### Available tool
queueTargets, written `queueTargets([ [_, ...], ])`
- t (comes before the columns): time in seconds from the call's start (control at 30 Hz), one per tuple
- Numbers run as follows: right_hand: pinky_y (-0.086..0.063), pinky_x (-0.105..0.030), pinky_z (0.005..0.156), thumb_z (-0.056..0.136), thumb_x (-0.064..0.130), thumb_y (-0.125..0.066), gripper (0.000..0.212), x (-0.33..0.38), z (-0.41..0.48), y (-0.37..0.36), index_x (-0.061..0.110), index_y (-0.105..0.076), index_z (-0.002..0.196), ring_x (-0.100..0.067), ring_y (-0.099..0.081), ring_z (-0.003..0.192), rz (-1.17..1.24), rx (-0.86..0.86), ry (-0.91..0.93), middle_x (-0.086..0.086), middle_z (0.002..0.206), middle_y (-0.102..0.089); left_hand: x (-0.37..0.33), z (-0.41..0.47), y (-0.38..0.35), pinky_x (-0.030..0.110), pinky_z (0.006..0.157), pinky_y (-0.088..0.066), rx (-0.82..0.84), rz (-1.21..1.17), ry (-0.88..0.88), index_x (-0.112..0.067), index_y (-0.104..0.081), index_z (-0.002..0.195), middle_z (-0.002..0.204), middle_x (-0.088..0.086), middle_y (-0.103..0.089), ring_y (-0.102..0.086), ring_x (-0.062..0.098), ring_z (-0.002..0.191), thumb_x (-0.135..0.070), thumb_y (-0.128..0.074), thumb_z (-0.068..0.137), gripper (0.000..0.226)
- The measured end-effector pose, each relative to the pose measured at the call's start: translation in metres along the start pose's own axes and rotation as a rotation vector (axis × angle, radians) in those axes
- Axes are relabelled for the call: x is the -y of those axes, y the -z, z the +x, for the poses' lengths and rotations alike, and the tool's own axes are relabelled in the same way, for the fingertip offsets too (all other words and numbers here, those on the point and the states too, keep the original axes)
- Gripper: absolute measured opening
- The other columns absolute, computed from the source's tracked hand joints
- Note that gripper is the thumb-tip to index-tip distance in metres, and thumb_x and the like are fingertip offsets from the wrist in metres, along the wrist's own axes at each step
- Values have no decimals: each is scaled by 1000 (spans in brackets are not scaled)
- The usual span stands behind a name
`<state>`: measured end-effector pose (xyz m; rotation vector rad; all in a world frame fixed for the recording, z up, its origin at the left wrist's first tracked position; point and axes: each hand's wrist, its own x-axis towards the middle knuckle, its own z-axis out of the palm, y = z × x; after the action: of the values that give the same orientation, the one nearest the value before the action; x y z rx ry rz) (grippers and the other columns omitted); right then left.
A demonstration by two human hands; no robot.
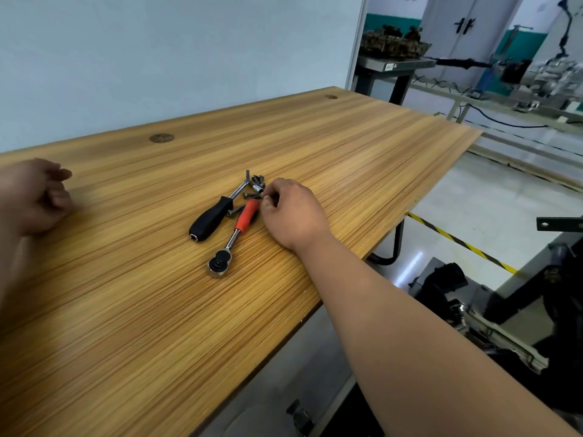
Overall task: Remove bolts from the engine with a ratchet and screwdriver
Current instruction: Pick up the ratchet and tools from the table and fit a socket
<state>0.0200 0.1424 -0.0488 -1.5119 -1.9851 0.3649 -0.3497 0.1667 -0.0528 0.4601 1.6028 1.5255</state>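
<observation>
Wood-grain table (347, 146) fills most of my feed, and the tools are bunched together near its right edge. I read that as a deliberate parking spot, close to the dark machinery (492, 323) at the lower right. I take that machinery to be the engine, though it is mostly cut off and I cannot be sure.

The ratchet (235, 236) lies flat, its red grip pointing away from me and its round head nearest me. Just to its left, touching or nearly so, lies the screwdriver (213, 217), with its black handle toward me and its chrome shank angled toward the far side. A small heap of bolts (258, 179) sits by the end of that shank, with a little socket (257, 188) among them. Loose parts are gathered in one place instead of scattered where they could roll off.

The right hand (293, 212) reaches in over the table edge, knuckles up and fingers curled. Its thumb and forefinger meet right beside the heap and the end of the red grip. It looks like a pinch on something small, a bolt or the socket, but I cannot tell whether anything is really between the fingertips.

The left hand (34, 197) sits on the table near the left border of my view, well apart from the tools. It is blurred, with fingers loosely curled around nothing I can see, and is probably just bracing.

With bolts lying on the table, I judge that some of the removal is done.
</observation>
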Motion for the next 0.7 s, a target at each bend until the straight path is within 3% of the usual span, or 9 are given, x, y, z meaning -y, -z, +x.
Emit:
queueTargets([
  [0.07, -44, -28, 64, 91, 26, -52, 5, 0, 1, 0, 25, -56, 89, -15, -56, 80, 4, 2, -14, 4, 96, -59, -5, -21, -24, 16, 33, -26, -116, 105, -13, -22, -55, 97, 63, -6, -32, -29, 8, 46, -28, -45, 91, 13],
  [0.2, -48, -30, 67, 92, 26, -51, 8, 2, -2, 1, 24, -59, 94, -15, -56, 83, 3, 5, -21, 5, 97, -59, 13, -73, -81, 26, 52, -44, -205, 216, -201, -20, -65, 109, 78, 8, -58, -52, 25, 55, -31, -51, 79, 35],
  [0.27, -51, -34, 72, 92, 27, -51, 11, 2, -3, 2, 24, -60, 96, -16, -57, 85, 13, -3, -26, 4, 99, -60, 25, -92, -102, 27, 60, -45, -129, 312, -342, -17, -67, 114, 81, 8, -62, -56, 26, 64, -32, -51, 83, 37],
  [0.4, -52, -34, 74, 92, 27, -50, 13, 1, -1, 2, 23, -61, 98, -17, -57, 86, 15, -13, -26, 2, 102, -61, 34, -114, -131, 22, 57, -39, 66, 559, -549, -19, -65, 103, 74, -4, -58, -51, 14, 62, -31, -53, 94, 19],
  [0.53, -52, -35, 75, 93, 23, -50, 21, 0, -1, -2, 22, -61, 111, -16, -57, 87, -17, 0, 13, 2, 109, -56, 41, -119, -143, 31, 72, -40, 204, 1015, -674, -24, -61, 92, 93, -2, -57, -52, 20, 87, -46, -54, 94, 22],
  [0.7, -50, -31, 79, 89, 13, -49, 35, 1, -7, -3, 30, -62, 117, -14, -53, 100, -36, 73, 221, 4, 118, -45, 41, -113, -145, 30, 68, -39, 239, 1056, -680, -23, -65, 90, 90, -2, -59, -54, 20, 87, -48, -58, 91, 26],
])
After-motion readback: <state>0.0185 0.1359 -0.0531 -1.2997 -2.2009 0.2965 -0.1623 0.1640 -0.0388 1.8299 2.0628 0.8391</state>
